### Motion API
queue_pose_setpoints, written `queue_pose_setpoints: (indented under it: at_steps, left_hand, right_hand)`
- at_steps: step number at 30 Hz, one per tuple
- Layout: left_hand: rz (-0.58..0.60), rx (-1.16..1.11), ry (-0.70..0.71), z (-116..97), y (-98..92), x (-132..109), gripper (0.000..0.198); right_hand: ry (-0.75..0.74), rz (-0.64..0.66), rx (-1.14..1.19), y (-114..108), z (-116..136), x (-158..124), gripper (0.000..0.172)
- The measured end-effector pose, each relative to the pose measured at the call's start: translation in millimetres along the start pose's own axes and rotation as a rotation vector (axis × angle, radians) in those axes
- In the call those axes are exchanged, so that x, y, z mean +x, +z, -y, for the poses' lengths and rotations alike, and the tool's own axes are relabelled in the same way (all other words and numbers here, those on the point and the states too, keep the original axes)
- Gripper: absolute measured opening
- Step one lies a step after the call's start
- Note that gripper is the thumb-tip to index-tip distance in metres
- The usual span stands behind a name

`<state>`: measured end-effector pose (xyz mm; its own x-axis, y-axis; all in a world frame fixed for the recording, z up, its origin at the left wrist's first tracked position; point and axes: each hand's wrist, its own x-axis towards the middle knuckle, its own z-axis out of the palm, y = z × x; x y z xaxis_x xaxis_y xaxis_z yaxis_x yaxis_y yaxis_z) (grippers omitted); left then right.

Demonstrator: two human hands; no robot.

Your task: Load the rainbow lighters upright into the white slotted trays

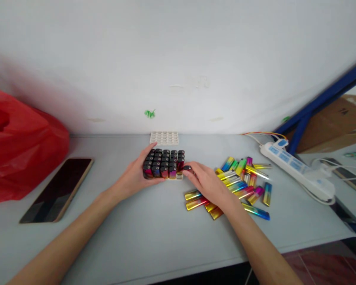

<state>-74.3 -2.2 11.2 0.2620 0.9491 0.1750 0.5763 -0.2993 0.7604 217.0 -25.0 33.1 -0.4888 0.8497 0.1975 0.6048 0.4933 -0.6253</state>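
Rows of black-topped lighters [164,162] stand upright, packed in a white tray [179,177] whose front right corner shows one open slot. My left hand [133,170] is wrapped round the left side of this block, thumb at the back and fingers along the front. Between the fingertips of my right hand [206,180] is one lighter [187,168], its black top showing, at the block's front right corner; most of its body is hidden. Beside and under my right hand lies a loose pile of shiny metallic lighters [249,190] in gold, blue, pink and green.
Behind the block, a white holed tray [164,138] rests near the wall. A phone [57,190] and a red plastic bag [20,146] are at the left. At the right are a white power strip [296,170], a blue metal frame [302,130] and a cardboard box [338,122].
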Motion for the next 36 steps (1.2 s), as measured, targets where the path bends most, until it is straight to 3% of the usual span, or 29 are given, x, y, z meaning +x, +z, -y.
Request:
queue_pose_setpoints:
  at_steps: [6, 13, 16, 19, 21, 23, 25, 29, 36]
  left_hand:
    - [-0.018, 0.005, -0.024, -1.6, 1.3, 0.2, 0.118]
    - [-0.014, 0.023, -0.024, -4.6, -1.0, 1.4, 0.112]
    - [-0.020, 0.014, -0.017, -1.5, -1.3, 2.5, 0.112]
    - [-0.039, 0.015, -0.011, 2.6, -0.8, 3.1, 0.113]
    - [-0.055, 0.019, -0.001, 4.3, -0.4, 3.3, 0.114]
    - [-0.069, 0.017, 0.001, 4.7, -0.1, 3.5, 0.112]
    - [-0.076, 0.012, -0.005, 4.5, 0.0, 3.6, 0.111]
    - [-0.062, 0.007, 0.000, 4.3, -0.1, 3.8, 0.109]
    - [-0.039, 0.023, -0.005, 1.8, -0.6, 2.6, 0.109]
  right_hand:
    - [-0.016, 0.042, -0.251, -0.1, 12.9, 8.3, 0.025]
    - [0.122, -0.027, -0.406, 8.0, 22.4, 12.5, 0.044]
    - [0.096, -0.019, -0.330, 2.5, 11.2, 7.9, 0.053]
    - [0.166, -0.146, -0.262, -16.4, -11.9, 1.0, 0.057]
    - [0.269, -0.261, -0.271, -35.8, -31.9, -5.4, 0.049]
    - [0.340, -0.313, -0.280, -56.8, -52.0, -14.3, 0.029]
    - [0.371, -0.285, -0.270, -75.4, -68.7, -25.9, 0.021]
    - [0.351, -0.071, -0.071, -97.2, -85.2, -49.9, 0.026]
    - [0.343, 0.002, 0.017, -102.0, -87.3, -58.3, 0.025]
